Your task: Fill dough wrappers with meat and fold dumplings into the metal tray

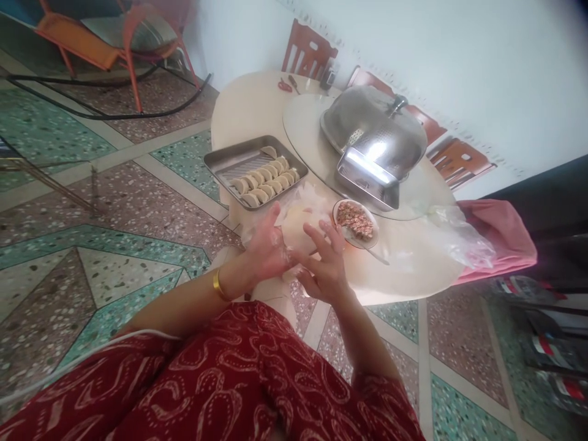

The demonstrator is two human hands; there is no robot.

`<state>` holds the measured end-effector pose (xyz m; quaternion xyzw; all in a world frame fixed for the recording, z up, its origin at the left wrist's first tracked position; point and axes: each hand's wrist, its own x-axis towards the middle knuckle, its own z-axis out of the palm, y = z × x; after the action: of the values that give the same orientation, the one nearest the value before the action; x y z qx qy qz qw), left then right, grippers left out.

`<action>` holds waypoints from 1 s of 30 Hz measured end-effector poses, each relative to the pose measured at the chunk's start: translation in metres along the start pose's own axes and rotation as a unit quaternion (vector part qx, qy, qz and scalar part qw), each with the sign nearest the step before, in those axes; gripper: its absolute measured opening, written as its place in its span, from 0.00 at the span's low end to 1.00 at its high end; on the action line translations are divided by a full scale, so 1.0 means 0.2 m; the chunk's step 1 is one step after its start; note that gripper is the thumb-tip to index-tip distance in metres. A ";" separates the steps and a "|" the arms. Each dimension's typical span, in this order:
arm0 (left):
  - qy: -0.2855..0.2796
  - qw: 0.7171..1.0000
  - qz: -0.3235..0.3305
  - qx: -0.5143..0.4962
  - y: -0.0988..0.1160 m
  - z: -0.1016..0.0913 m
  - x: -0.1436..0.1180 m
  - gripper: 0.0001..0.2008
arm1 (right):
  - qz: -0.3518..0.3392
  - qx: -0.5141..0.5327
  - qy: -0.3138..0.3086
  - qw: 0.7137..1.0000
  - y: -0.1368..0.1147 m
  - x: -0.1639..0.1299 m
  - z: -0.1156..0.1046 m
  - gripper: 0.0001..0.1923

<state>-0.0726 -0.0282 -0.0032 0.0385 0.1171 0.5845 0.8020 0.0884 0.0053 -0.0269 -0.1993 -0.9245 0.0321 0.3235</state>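
Observation:
My left hand (266, 250) is raised over the near edge of the table, thumb pointing up and the palm turned towards my right hand. Close beside it, my right hand (325, 263) has its fingers spread, their tips near the left palm. I see nothing held in either hand. Just beyond the hands lie pale round dumpling wrappers (297, 222) on a crumpled plastic bag (312, 197), partly covered by my fingers. A bowl of minced filling (354, 220) stands beyond my right hand, with a utensil handle (377, 256) by it. To the left, folded dumplings (264, 176) sit in rows on a metal tray (225, 160).
A large domed metal lid (367, 116) and a rectangular steel pan (367, 180) stand on the glass turntable (303, 116). Red scissors (285, 85) lie at the far edge. Wooden chairs (307, 49) line the wall; a pink cloth-covered seat (500, 239) is at right.

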 end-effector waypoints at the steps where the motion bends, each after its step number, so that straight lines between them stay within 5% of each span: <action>1: 0.002 1.000 0.001 0.005 0.00 0.00 0.00 0.31 | 0.005 0.007 -0.002 1.000 0.00 -0.01 0.00 0.14; 25: 0.030 0.999 -0.003 0.016 -0.02 0.00 0.00 0.32 | -0.025 0.020 0.036 0.999 0.00 0.01 0.02 0.12; 30: 0.019 0.999 -0.034 0.014 -0.02 -0.04 -0.02 0.34 | 0.106 0.058 0.072 0.990 0.07 0.05 -0.04 0.12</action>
<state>-0.0715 -0.0331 -0.0113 0.0345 0.1418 0.5556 0.8185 0.0904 0.0210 -0.0165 -0.2789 -0.8689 0.1050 0.3953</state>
